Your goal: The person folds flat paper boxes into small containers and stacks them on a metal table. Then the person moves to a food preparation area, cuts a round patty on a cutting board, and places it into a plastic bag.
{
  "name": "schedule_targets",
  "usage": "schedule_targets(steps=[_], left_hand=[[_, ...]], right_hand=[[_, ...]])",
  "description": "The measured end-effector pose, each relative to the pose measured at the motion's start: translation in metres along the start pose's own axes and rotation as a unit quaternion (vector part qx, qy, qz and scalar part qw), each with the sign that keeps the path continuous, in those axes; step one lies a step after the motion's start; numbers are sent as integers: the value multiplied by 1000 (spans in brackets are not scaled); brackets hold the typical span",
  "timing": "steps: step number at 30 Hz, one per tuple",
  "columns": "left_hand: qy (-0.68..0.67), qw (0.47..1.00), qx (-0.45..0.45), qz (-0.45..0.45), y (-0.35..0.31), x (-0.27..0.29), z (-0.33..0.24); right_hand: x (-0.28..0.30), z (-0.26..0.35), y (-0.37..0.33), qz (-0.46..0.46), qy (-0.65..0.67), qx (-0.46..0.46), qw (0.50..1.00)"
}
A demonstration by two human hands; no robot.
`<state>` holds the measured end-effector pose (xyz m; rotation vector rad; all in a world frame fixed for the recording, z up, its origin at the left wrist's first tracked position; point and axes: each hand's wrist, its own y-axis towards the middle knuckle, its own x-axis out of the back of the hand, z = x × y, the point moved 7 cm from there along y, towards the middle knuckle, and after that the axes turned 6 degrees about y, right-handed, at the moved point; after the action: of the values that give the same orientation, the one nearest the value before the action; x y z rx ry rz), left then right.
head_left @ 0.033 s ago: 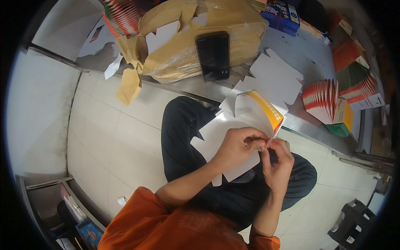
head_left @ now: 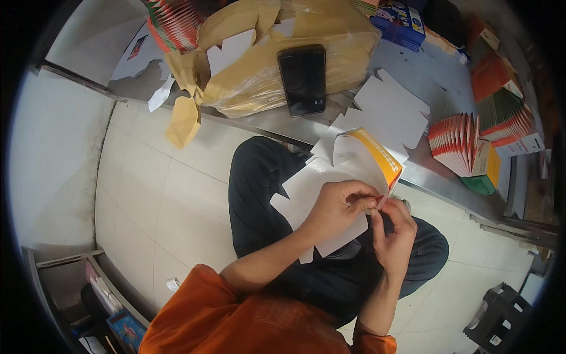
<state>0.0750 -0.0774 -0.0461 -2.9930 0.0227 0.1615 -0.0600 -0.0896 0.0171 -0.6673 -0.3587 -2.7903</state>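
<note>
A flat, die-cut carton blank (head_left: 300,187) with its white side up lies across my crossed legs. Its far right part curls upward and shows a printed yellow-orange side. My left hand (head_left: 339,209) rests over the blank, thumb and fingers pinching its right edge. Close against it, my right hand (head_left: 394,233) pinches the same edge, fingertips nearly meeting the left ones. A thin pale strip (head_left: 383,200) shows between the fingertips; I cannot tell whether it belongs to the carton. More white carton blanks (head_left: 392,109) lie on the metal bench just beyond.
A black phone (head_left: 302,79) leans on a torn brown-paper package (head_left: 247,82) on the bench. Fanned red-and-white folded cartons (head_left: 454,144) stand at the right, blue packs (head_left: 398,26) at the back. A black plastic stool (head_left: 498,318) is at lower right, an open cabinet (head_left: 65,259) at lower left.
</note>
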Motion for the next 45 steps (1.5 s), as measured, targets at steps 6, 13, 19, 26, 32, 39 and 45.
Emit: schedule_targets(steps=[6,13,19,26,32,39,45], left_hand=[[44,995,-91,7,-1,-7,-23],[71,994,-15,-79,28,-6,-29],[229,957,-161,74,-3,-25,-41],[386,906,-171,39,-39,-12,0],[249,967,15,-54,-22,2,3],[210,976,-12,65,-11,0,14],[72,995,60,24,-14,3,31]], right_hand=[[1,-44,-17,-14,128,-65,990],[-30,-33,-39,-48,444,-171,878],[-28,-68,-60,-62,361,-335,868],[-20,-83,-55,-12,379,-300,875],[0,-47,-44,-133,54,-134,981],[-10,-30,-30,-55,15,-76,995],[-10,-20,-31,-61,9,-52,997]])
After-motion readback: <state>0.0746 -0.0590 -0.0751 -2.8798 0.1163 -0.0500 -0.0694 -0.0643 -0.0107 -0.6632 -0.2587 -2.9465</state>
